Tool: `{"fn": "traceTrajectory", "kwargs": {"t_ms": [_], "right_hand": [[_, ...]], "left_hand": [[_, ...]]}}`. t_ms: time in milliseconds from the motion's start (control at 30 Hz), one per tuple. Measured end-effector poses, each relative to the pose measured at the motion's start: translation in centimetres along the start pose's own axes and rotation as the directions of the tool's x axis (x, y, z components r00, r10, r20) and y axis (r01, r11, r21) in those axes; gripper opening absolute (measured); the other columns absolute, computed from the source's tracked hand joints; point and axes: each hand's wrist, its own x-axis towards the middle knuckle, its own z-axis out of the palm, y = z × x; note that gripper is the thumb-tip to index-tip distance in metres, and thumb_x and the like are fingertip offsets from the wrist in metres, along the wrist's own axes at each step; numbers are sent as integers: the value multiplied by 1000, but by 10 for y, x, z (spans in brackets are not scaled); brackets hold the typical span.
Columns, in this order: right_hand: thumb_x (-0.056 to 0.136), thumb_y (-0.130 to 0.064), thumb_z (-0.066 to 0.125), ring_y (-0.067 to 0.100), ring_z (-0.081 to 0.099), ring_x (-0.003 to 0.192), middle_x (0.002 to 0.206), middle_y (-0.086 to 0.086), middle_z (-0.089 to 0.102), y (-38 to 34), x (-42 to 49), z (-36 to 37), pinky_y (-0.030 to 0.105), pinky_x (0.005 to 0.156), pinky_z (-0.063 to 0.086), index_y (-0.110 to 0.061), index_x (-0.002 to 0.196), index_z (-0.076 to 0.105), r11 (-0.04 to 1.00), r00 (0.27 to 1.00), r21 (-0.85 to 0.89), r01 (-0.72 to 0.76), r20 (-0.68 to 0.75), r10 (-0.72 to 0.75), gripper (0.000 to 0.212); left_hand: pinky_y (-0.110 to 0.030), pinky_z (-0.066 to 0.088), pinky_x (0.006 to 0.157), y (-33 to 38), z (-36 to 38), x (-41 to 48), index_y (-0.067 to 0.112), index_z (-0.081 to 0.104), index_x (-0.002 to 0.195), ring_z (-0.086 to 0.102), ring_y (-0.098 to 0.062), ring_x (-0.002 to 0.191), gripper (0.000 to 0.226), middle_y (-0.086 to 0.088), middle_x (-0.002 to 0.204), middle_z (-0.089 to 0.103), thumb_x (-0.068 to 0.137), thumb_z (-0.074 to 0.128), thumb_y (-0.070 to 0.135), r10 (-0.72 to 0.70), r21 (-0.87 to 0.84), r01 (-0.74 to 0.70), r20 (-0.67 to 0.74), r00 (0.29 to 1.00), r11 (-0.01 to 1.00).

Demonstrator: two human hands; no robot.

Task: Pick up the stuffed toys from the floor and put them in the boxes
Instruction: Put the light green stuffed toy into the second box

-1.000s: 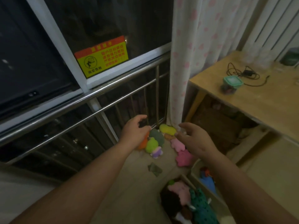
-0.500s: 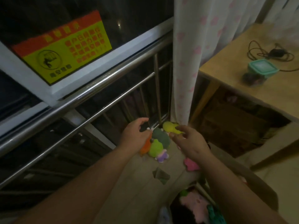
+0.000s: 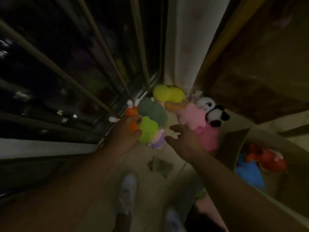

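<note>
metal railing bars (image 3: 66,72) run along the left, meeting the floor at the window track. at their foot lies an orange toy (image 3: 132,112). the left hand (image 3: 125,131) is on it, thumb and fingers curled round its lower part, though the view is blurred. just right of it sit a grey-green toy (image 3: 153,111), a lime green toy (image 3: 148,129) and a small purple toy (image 3: 158,141), all touching. a yellow toy (image 3: 167,93) lies behind them against the curtain (image 3: 187,39) hem. the right hand (image 3: 185,141) hovers with fingers spread, holding nothing, over a dark pink toy (image 3: 209,139). a pale pink toy (image 3: 194,116) and a panda (image 3: 212,111) lie touching just beyond it. at far right stands a cardboard box (image 3: 234,143) holding a blue toy (image 3: 249,174) and a red toy (image 3: 267,159).
</note>
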Motion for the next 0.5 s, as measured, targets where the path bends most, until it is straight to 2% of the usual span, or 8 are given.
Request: {"fn": "traceTrajectory", "kwargs": {"t_ms": [100,167,233,267,333,400,500], "right_hand": [[84,-33,68,27,60,112,125,9,62,45,67,55,35,92,48,-17,126,58,999,999,-16,-42,-2,42,46],[85,-38,66,24,57,117,131,6,59,74,106,89,30,95,43,-20,131,54,997,997,-37,-72,4,72,51],[84,-38,66,24,54,120,134,6,56,101,139,119,28,96,40,-20,134,51,994,995,-37,-103,9,103,55],[83,-36,68,25,53,120,134,7,55,113,152,132,28,95,40,-18,134,50,992,993,-38,-120,17,121,57],[77,-39,71,28,53,119,132,10,55,137,178,156,30,95,40,-16,136,48,991,992,-45,-125,24,126,67],[69,-44,75,30,52,120,135,12,51,157,200,175,37,99,44,-18,142,40,990,992,-70,-125,26,127,85],[59,-37,84,31,50,123,139,11,45,174,230,196,46,101,45,-23,147,26,980,980,-70,-186,60,191,106]], "left_hand": [[-38,51,88,-58,45,64,27,55,126,62,-29,105,58,-7,124,62,69,60,35,5,95,-10,53,999,995],[-36,44,98,-95,76,102,25,48,135,53,-29,121,61,-8,136,52,76,64,30,79,203,-99,105,991,974],[-35,28,111,-122,105,135,22,38,143,32,-29,138,69,-8,151,33,81,66,22,207,384,-264,186,961,885],[-35,20,114,-132,118,150,22,33,146,23,-29,142,72,-7,155,25,81,66,20,269,472,-348,229,936,810],[-37,14,116,-149,141,180,24,26,148,15,-32,143,82,-11,156,18,79,69,22,310,575,-425,293,905,699],[-42,16,116,-164,158,207,27,21,149,15,-36,142,94,-16,155,15,72,76,29,275,634,-409,303,912,656],[-48,21,114,-178,174,233,33,12,150,13,-42,142,111,-18,157,6,65,83,41,177,694,-377,344,922,613]]}}
